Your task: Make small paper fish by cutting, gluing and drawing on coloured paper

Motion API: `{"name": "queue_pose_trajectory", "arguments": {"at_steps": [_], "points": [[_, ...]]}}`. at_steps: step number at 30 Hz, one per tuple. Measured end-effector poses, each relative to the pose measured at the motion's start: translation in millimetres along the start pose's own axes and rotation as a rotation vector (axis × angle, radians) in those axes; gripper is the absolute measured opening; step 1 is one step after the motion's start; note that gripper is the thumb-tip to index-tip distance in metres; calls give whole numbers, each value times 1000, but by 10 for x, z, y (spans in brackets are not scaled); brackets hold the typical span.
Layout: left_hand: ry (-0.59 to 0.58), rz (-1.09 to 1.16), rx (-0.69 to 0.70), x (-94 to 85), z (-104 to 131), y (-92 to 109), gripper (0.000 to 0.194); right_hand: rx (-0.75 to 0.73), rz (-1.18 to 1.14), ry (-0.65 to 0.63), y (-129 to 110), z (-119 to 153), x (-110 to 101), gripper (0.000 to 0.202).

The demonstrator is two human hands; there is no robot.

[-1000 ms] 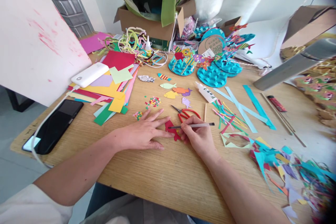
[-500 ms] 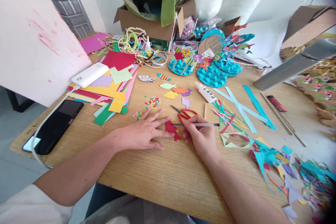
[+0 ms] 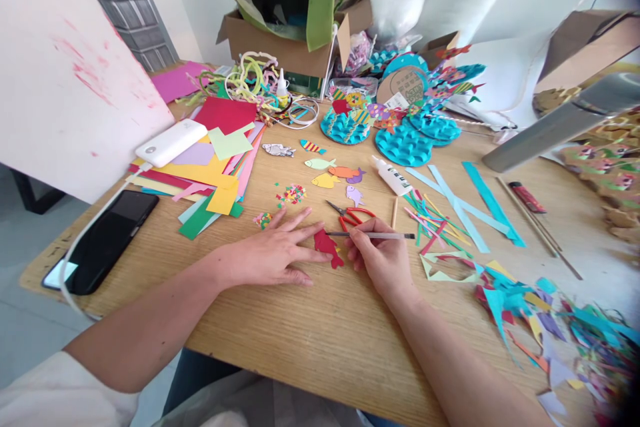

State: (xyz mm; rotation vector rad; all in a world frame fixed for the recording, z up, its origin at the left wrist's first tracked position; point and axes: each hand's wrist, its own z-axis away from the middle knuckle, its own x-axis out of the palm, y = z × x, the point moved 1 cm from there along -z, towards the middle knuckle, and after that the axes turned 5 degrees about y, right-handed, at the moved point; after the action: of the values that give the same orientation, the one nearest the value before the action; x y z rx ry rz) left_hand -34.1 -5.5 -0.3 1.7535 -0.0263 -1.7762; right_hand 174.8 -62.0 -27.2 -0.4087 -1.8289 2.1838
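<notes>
My left hand (image 3: pixel 280 250) lies flat on the table with its fingers spread, the fingertips on the left edge of a red paper fish (image 3: pixel 327 248). In my right hand (image 3: pixel 383 253) is a slim grey pen (image 3: pixel 395 235), pinched between thumb and fingers. The pen's dark tip points left, at the upper part of the red fish. Just behind my right hand lie red-handled scissors (image 3: pixel 345 213), partly covered by it. Small piles of coloured paper bits (image 3: pixel 291 195) sit beyond my left fingers. Further back are several cut paper fish (image 3: pixel 326 180) and a white glue bottle (image 3: pixel 393 177).
Stacked coloured paper (image 3: pixel 235 120) with a white power bank (image 3: pixel 171 143) lies left, near a black phone (image 3: pixel 107 240). Paper strips (image 3: pixel 445 193) and scraps (image 3: pixel 530 307) spread out on the right. A grey bottle (image 3: pixel 560 120) stands there. Blue decorated discs (image 3: pixel 404 145) sit at the back.
The pen and my right hand have shifted very slightly, the pen's rear end a little left and up. My left hand and the red fish stay in place.
</notes>
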Motion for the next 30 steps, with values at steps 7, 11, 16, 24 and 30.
{"name": "queue_pose_trajectory", "arguments": {"at_steps": [7,11,16,24,30], "points": [[-8,-13,4,3,4,0,51,2,5,2,-4,3,10,37],[6,-12,7,0,0,3,50,9,12,0,-11,8,8,37],[-4,-14,2,15,1,-8,51,1,7,-1,1,5,3,37],[-5,-26,6,15,-1,-8,51,3,11,-7,-9,8,4,38],[-10,-21,1,15,4,-4,51,12,18,5,-10,7,6,35]]}}
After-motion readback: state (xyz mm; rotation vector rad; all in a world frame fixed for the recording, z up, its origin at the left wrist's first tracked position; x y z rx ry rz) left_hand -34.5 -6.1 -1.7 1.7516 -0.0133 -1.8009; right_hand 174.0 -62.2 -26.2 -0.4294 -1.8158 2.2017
